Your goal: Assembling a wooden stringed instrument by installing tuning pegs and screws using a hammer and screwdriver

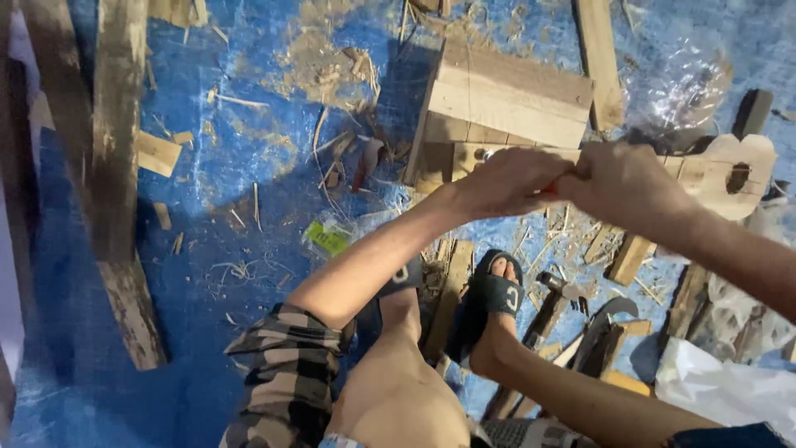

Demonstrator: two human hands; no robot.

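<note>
My left hand (pixel 507 182) and my right hand (pixel 623 187) are closed together around a small tool with an orange handle (pixel 550 188), most of it hidden by the fingers. Both hands sit over a flat carved wooden piece (pixel 730 176) with a dark hole, which rests against a wooden block (pixel 512 95). My feet in dark sandals (pixel 496 290) stand just below, among wood chips.
A blue tarp (pixel 249 166) covers the ground, littered with shavings and sawdust. Long rough planks (pixel 116 166) lie at the left. A hammer (pixel 554 300) and a dark blade (pixel 604 328) lie by my right foot. Clear plastic (pixel 676 79) and a white bag (pixel 721 386) lie at the right.
</note>
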